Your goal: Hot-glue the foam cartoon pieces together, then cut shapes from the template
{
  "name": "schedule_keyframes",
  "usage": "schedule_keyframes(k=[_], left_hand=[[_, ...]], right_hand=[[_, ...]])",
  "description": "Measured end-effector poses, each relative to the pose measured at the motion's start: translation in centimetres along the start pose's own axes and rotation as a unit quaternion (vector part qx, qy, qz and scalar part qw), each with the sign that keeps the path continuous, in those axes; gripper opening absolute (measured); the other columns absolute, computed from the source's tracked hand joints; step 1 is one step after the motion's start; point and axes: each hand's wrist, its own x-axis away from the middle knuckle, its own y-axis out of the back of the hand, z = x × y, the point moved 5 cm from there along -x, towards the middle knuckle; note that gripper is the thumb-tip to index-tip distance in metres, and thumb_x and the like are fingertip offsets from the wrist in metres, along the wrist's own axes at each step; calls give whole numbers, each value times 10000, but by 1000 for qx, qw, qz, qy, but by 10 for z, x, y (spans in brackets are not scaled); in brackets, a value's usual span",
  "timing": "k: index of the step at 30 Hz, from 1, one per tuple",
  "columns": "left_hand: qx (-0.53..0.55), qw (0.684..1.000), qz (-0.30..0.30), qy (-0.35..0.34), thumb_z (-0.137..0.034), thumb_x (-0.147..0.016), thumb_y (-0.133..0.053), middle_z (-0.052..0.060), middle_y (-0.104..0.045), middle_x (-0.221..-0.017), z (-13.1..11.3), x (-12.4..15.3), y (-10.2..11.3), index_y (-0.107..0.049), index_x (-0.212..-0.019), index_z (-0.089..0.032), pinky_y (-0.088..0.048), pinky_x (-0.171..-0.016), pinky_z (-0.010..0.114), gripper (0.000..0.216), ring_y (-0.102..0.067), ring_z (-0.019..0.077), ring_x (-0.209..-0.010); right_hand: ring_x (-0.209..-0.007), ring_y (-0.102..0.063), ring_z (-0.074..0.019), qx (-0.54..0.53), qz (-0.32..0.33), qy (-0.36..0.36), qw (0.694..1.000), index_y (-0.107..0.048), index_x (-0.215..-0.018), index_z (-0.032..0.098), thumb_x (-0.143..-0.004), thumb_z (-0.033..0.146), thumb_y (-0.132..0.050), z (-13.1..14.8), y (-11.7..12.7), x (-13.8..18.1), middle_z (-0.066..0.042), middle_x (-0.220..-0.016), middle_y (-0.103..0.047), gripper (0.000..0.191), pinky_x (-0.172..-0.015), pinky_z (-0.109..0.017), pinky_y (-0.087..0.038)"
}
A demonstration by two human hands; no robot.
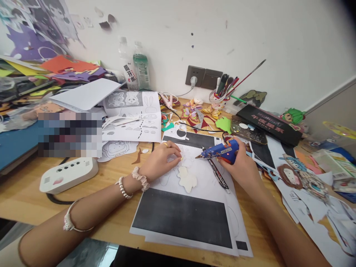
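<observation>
My right hand (pixel 236 163) is wrapped around a blue hot glue gun (pixel 219 151). The gun's metal nozzle points left, just above the printed paper (pixel 167 191). My left hand (pixel 164 157) is at the left of the nozzle, thumb and fingertips brought together low over the sheet. Whatever those fingertips pinch, if anything, is too small to make out. A white irregular cutout (pixel 187 180) lies on the paper below the nozzle, between both hands. Beside my right hand rests a black patterned pen (pixel 218 174).
A white power strip (pixel 69 175) sits at the left. Behind are line-drawing sheets (pixel 151 128), two bottles (pixel 141 68), paper butterflies (pixel 190 115) and a pen cup (pixel 219 99). A black box (pixel 272 124) and paper scraps (pixel 314 207) occupy the right. A dark cable (pixel 191 128) crosses behind my hands.
</observation>
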Motion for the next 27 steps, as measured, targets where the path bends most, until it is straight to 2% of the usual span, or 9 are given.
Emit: schedule_keyframes(k=[13,20,24,27], left_hand=[[1,1000,7,9,-221,-777,-498,28,-572,-932,0,0,0,-607,-752,-176,-421,-821,314,121,-535,139,-852],[-6,1000,2,1,-217,-776,-497,34,-568,-924,0,0,0,-603,-753,-175,-431,-810,314,116,-539,145,-852],[-52,998,3,-43,-218,-795,-474,55,-566,-922,-13,1,9,-601,-783,-164,-420,-815,321,138,-528,161,-879],[-113,984,57,-124,-308,-817,-458,78,-574,-928,-31,6,10,-598,-871,-155,-416,-772,329,214,-530,184,-850]], right_hand=[[-637,-603,-268,10,-11,1,1000,-230,-1313,144,-717,399,-542,0,1,0,-66,-740,-611,719,-520,-295,-397],[-643,-603,-272,7,-8,2,1000,-231,-1318,143,-721,401,-534,0,1,0,-76,-760,-617,718,-524,-302,-400],[-652,-604,-271,-1,-9,7,1000,-230,-1318,145,-717,400,-542,-1,0,0,-85,-795,-620,724,-519,-300,-402],[-674,-609,-282,0,-4,1,1000,-222,-1321,149,-720,395,-547,-2,0,0,-88,-808,-624,726,-540,-309,-413]])
